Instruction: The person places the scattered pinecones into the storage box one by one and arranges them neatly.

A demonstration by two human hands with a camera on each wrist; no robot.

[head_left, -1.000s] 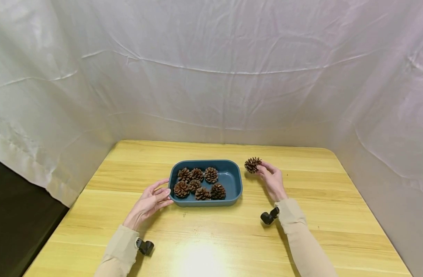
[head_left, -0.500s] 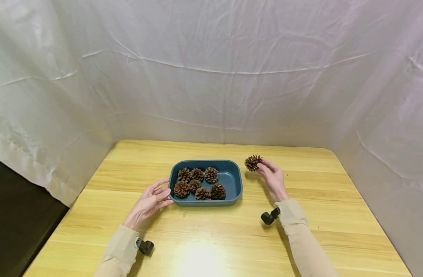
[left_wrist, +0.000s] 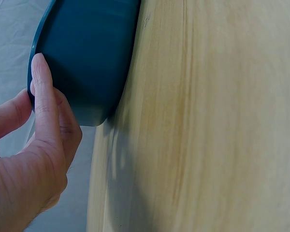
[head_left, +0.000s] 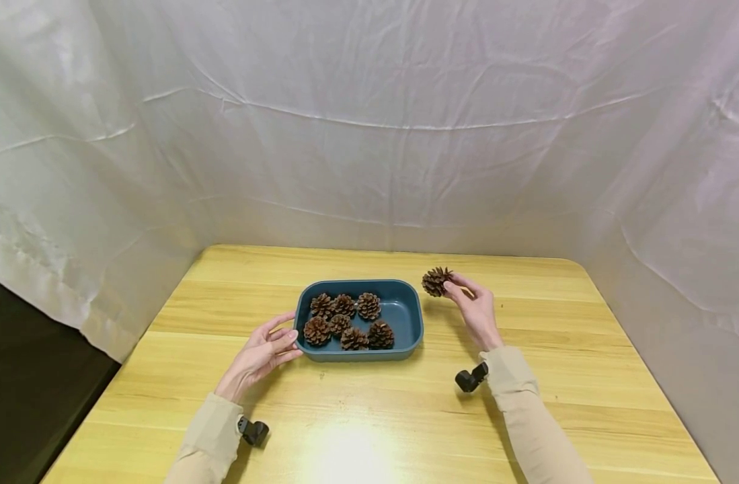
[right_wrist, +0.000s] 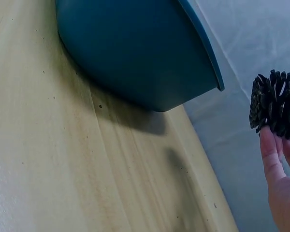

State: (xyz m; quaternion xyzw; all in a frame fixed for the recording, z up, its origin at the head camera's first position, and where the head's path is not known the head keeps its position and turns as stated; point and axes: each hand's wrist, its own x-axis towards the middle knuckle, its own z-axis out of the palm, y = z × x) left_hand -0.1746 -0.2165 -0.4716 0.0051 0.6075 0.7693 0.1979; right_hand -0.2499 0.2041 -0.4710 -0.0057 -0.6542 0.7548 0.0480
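Observation:
My right hand (head_left: 478,314) pinches a brown pine cone (head_left: 436,281) between thumb and fingers. In the head view the cone is held up just right of a dark teal rectangular tub (head_left: 419,316). The right wrist view has the held pine cone (right_wrist: 274,104) raised above the table, fingertips at its underside. My left hand (head_left: 263,351) grips the tub's left end. In the left wrist view, the thumb and fingers of that hand (left_wrist: 46,140) take the tub's rim between them. Several pine cones (head_left: 369,306) lie in the tub, mostly toward its left and front.
The tub stands on a light wooden table (head_left: 369,396), near its far middle. Pale cloth (head_left: 381,168) hangs behind the table and along its sides. A black camera (head_left: 471,378) is strapped at the right wrist, another camera (head_left: 254,430) at the left. Small dark crumbs (right_wrist: 100,106) dot the wood.
My right hand has turned the pine cone and shifted it slightly left and up, closer to the tub. The left hand and the tub have not moved.

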